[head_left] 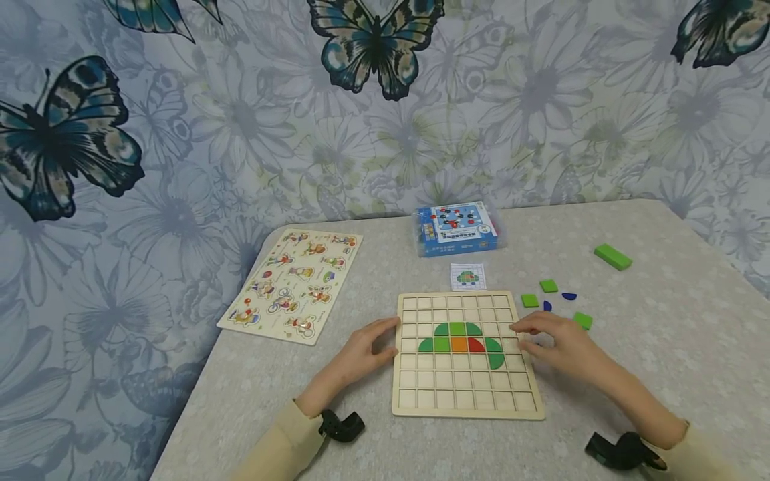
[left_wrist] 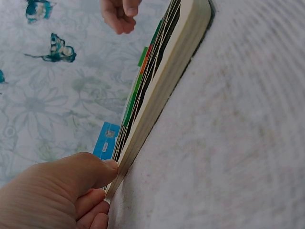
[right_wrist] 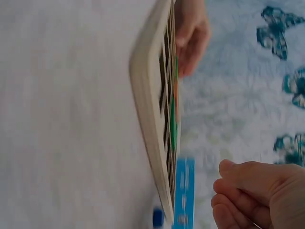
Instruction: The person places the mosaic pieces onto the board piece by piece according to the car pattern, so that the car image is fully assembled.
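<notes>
We are looking at a board [head_left: 449, 381] that is lying flat on the table [head_left: 373, 454] between the two hands; we are judging it light and stiff, since its pale wooden edge is showing thin, and we are favouring its plain side rims as the place to hold. The left hand [head_left: 361, 351] is resting against the left rim, thumb and forefinger spread apart along it rather than visibly clamping. The right hand [head_left: 559, 341] is hanging by the right rim, fingers loosely bent, thumb and forefinger apart, with nothing showing between them. In the grid, the tiles [head_left: 442, 345] are forming a small cluster: dark green curved ones, light green squares, one orange square and one rounded red. We are reading them as hard, smooth, light and perhaps slippery, so a fingertip pinch on opposite edges is seeming best, and tilting the board could be risking a slide. To the right, green squares [head_left: 529, 300] and dark blue half-discs [head_left: 569, 296] are lying loose near the rim. Behind the board, a printed card [head_left: 467, 277] is lying, thin and likely bendy, before a blue box [head_left: 457, 227] with a glossy look.
</notes>
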A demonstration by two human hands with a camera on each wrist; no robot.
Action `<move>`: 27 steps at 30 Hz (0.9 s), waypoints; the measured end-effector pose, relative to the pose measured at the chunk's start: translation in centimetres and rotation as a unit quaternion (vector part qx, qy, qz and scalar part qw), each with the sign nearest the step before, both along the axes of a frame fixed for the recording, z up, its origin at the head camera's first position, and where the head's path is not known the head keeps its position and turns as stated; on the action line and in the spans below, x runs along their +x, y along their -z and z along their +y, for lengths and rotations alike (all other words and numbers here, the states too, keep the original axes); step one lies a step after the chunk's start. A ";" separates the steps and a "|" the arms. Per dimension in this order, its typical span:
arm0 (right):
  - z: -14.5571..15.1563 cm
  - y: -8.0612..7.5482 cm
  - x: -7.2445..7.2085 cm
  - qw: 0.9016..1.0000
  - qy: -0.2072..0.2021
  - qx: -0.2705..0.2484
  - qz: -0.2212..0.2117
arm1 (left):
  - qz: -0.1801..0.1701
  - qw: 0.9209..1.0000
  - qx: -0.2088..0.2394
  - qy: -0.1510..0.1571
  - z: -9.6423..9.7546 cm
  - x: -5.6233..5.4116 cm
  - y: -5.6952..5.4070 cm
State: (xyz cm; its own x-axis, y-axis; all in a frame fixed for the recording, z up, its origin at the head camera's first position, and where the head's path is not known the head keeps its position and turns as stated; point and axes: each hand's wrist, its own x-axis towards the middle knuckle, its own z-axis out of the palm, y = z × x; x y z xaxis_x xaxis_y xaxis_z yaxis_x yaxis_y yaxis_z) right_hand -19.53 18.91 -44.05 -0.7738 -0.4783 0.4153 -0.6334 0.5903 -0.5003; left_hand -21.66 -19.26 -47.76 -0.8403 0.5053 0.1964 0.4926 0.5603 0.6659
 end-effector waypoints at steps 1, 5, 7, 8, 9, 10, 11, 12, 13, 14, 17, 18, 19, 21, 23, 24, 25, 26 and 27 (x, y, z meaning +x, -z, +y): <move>0.8 -0.1 -0.2 1.000 0.017 0.005 0.008 | -0.001 1.000 0.000 0.001 0.0 0.0 0.0; 4.2 0.1 -0.8 0.995 0.088 0.023 0.039 | -0.003 1.000 0.001 0.002 0.0 0.0 -0.1; 5.8 0.4 -1.1 0.992 0.117 0.025 0.042 | -0.001 1.000 -0.002 0.003 0.0 0.0 -0.1; 6.4 0.5 -1.1 0.990 0.130 0.027 0.039 | 0.000 1.000 -0.002 0.003 0.0 0.0 -0.1; 7.0 0.7 -1.2 0.989 0.141 0.027 0.033 | 0.001 1.000 -0.003 0.003 0.0 0.0 -0.1; 7.5 0.9 -1.2 0.988 0.150 0.027 0.025 | 0.001 1.000 -0.003 0.003 0.0 0.0 -0.1; 7.9 1.0 -1.3 0.987 0.157 0.025 0.017 | 0.001 1.000 -0.003 0.002 0.0 0.1 -0.1; 8.2 1.1 -1.3 0.987 0.160 0.020 0.010 | 0.001 1.000 -0.002 0.002 0.0 0.1 -0.1; 8.4 1.3 -1.4 0.986 0.164 0.018 0.003 | 0.000 1.000 0.000 0.002 0.0 0.1 0.0; 8.6 1.4 -1.4 0.985 0.170 0.017 -0.002 | 0.000 1.000 0.001 0.001 0.0 0.1 0.0; 9.0 1.8 -1.6 0.984 0.174 0.014 -0.023 | -0.003 1.000 0.003 0.001 0.0 0.0 0.0; 9.1 1.9 -1.6 0.984 0.173 0.014 -0.028 | -0.004 1.000 0.004 0.001 0.0 0.0 0.0; 9.2 2.1 -1.6 0.984 0.173 0.020 -0.026 | -0.005 1.000 0.005 0.001 0.1 0.0 0.0; 9.3 2.4 -1.6 0.985 0.169 0.026 -0.022 | -0.005 1.000 0.003 -0.001 0.1 0.0 0.0; 9.4 2.7 -1.6 0.985 0.167 0.036 -0.005 | -0.006 1.000 0.002 -0.003 0.0 0.1 0.0; 9.4 2.8 -1.6 0.985 0.166 0.038 0.004 | -0.005 1.000 0.001 -0.004 0.0 0.1 0.0; 9.4 2.9 -1.6 0.985 0.167 0.041 0.014 | -0.003 1.000 -0.001 -0.004 0.0 0.1 0.1; 9.4 3.0 -1.6 0.985 0.167 0.041 0.020 | -0.002 1.000 -0.002 -0.005 0.0 0.0 0.1; 9.4 3.1 -1.7 0.985 0.167 0.043 0.025 | -0.001 1.000 -0.001 -0.004 0.0 0.0 0.0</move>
State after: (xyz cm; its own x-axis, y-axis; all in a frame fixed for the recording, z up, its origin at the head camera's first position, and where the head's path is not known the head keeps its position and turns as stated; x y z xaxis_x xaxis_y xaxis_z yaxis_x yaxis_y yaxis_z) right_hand -21.22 28.33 -47.19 -0.8734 -0.2348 0.4266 -0.4190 0.8089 -0.4124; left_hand -21.63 -19.26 -47.80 -0.8452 0.4980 0.1940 0.4862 0.5657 0.6661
